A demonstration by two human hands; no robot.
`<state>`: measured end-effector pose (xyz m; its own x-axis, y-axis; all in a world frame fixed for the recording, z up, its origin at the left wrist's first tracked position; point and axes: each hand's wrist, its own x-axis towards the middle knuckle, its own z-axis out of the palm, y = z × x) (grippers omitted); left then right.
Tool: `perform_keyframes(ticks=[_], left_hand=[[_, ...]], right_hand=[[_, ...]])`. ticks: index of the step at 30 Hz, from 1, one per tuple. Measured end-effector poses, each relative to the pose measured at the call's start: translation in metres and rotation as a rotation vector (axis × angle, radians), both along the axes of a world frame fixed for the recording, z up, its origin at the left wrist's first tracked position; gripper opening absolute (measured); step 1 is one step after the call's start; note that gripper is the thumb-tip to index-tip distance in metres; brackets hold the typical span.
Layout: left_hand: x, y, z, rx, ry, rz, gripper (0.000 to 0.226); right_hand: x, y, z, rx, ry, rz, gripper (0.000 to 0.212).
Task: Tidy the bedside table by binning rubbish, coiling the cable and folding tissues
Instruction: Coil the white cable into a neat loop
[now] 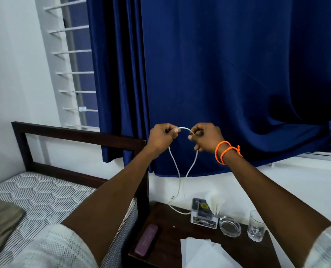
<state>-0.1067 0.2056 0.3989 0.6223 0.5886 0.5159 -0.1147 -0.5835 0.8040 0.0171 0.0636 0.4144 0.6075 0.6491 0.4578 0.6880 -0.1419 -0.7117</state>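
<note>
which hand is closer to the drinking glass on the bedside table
Right. The right hand, pinching the white cable, is raised above and left of the glass. The left hand holds the cable further left, so further from the glass.

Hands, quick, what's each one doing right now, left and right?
Left hand: closed, pinching the white cable.
Right hand: closed, gripping the same cable.
</note>
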Motion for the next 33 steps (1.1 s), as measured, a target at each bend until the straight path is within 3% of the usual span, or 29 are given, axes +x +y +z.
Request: perform_keyframes(ticks=[6,13,18,25,30,33], left_hand=[[-0.001,-0.003,0.010,0.016,-0.007,-0.010,0.018],[-0.009,-0.005,-0.017,-0.200,-0.023,-0.144,0.016],[-0.005,-0.007,-0.013,-0.312,-0.045,-0.158,0.017],[0.003,-0.008,0.007,-0.247,-0.022,-0.138,0.022],[0.004,-0.007,0.006,-0.231,-0.033,-0.138,0.026],[0.001,-0.004,0.003,-0.248,-0.040,-0.158,0.026]], right_hand=[[-0.009,0.008,0.017,0.064,-0.169,0.002,0.012],[0.006,0.007,0.020,0.155,-0.057,-0.126,0.017],[0.007,0.001,0.006,0.074,0.010,-0.035,0.006],[0.001,0.003,0.013,0.093,-0.065,0.057,0.031],[-0.003,0.011,0.019,0.049,-0.164,0.054,0.009],[-0.004,0.012,0.020,0.013,-0.195,0.088,0.009]])
